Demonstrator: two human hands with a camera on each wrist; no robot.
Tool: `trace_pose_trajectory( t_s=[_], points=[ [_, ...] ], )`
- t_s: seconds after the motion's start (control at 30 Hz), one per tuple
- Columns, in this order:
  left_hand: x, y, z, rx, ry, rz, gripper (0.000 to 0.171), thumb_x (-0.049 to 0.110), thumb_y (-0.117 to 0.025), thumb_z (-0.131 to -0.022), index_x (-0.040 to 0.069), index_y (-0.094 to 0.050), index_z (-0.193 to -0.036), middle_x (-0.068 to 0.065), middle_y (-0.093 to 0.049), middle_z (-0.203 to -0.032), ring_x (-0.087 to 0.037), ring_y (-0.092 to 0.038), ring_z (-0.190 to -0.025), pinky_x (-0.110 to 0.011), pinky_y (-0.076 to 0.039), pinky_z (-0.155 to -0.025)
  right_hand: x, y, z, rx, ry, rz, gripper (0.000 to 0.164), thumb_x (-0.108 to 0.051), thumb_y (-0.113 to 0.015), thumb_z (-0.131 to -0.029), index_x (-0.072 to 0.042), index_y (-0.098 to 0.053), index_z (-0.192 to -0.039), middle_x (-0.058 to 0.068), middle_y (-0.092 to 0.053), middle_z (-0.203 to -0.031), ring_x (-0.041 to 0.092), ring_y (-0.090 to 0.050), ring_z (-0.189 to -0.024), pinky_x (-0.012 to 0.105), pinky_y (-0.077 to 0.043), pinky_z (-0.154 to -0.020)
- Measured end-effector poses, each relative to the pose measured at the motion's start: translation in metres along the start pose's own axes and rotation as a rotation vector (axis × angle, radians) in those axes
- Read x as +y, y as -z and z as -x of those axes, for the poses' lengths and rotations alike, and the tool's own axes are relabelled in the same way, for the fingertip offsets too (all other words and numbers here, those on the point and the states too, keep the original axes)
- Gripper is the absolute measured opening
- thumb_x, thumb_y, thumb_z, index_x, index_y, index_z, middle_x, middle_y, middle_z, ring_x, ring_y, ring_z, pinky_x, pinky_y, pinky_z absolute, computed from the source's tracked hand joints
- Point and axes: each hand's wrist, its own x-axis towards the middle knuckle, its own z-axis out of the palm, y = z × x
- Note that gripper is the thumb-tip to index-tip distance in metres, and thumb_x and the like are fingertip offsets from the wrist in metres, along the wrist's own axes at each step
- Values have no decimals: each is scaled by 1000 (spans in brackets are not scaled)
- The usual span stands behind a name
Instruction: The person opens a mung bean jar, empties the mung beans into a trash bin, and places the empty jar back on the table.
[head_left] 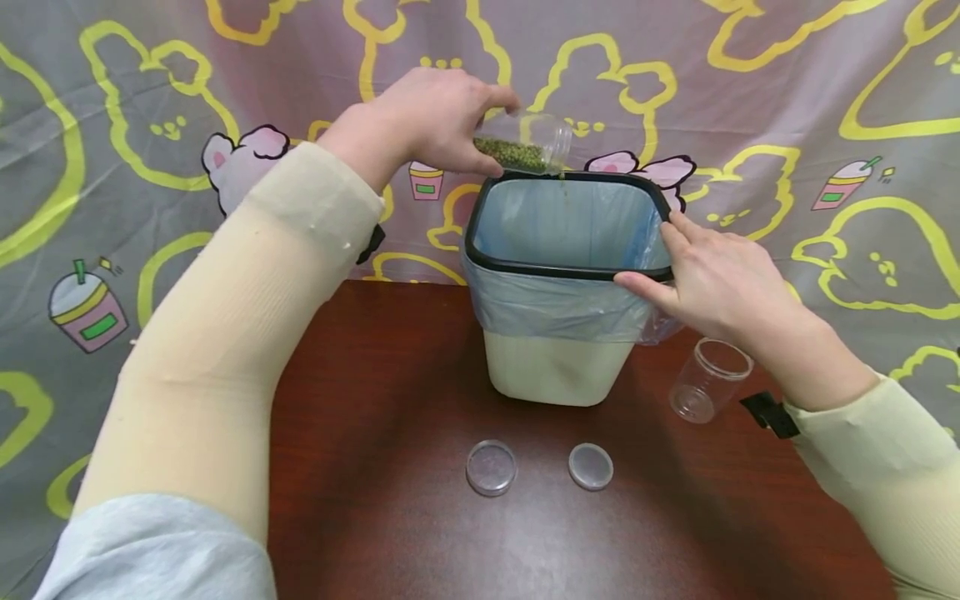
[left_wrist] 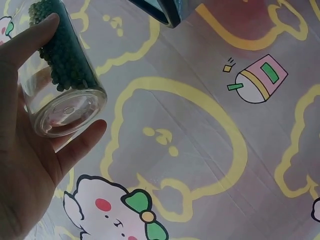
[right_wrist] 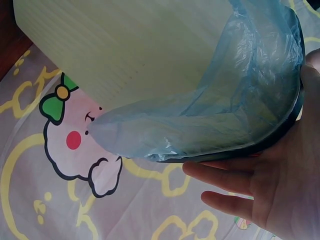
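Observation:
My left hand (head_left: 442,121) grips a clear jar (head_left: 555,137) by its base end. The jar lies tipped on its side above the bin's back left rim, mouth to the right. Small green beans (head_left: 517,155) fill its lower side, and a few drop from the mouth. Under it stands a pale trash bin (head_left: 558,367) with a black rim (head_left: 570,271) and a blue plastic liner (head_left: 555,304) folded over the outside. Against the rim's front right corner rests my right hand (head_left: 723,279), thumb on the front edge, straight fingers along the right side.
An uncapped clear jar (head_left: 711,379) stands on the dark wooden table (head_left: 375,417), right of the bin. In front of the bin lie two round lids, a clear lid (head_left: 491,467) and a cloudy lid (head_left: 591,467). A patterned curtain (head_left: 172,67) hangs behind.

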Motion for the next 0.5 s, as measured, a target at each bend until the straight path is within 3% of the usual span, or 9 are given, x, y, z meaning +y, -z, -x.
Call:
trace_pose_trajectory(
  t_s=[0.27,0.5],
  points=[
    [-3,0,1,-15,5,-10,75,48,-63,-89,19,-33,-151,-9,-57,-103,-26,-54,-97,-48,-44,-84,1,-2,0,1,1,0,86,-66,-46,-92,11,-46,-129,28,-40,-140,48,-48,-116,63,-42,-79],
    [-3,1,1,-8,1,4,75,48,-62,-89,19,-32,-152,-8,-57,-95,-25,-55,-92,-48,-44,-82,2,-1,0,-14,-11,4,88,-67,-45,-92,11,-44,-133,29,-36,-144,48,-44,-122,63,-41,-83]
  ],
)
